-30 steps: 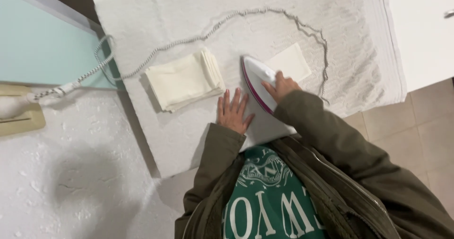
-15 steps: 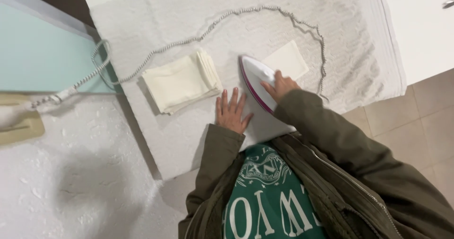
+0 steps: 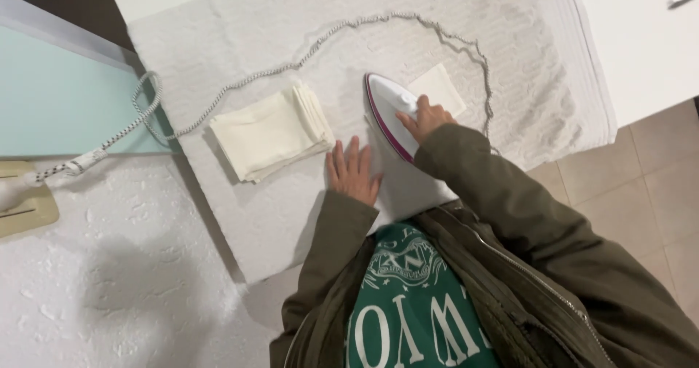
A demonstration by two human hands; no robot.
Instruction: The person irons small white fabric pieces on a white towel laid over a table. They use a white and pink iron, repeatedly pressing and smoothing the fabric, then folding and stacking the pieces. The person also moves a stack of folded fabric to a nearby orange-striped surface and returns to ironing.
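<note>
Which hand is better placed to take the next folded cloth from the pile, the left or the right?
Probably the left hand. It lies flat and free on the white ironing surface, right beside the cream folded cloths. The right hand grips the iron, farther from the pile.

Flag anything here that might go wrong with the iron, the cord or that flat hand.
The left hand lies flat beside the white-and-magenta steam iron held by the right hand; a sideways slide could burn its fingers. The braided grey cord loops around the iron and could snag or drag the stack of folded cream cloths.
</note>
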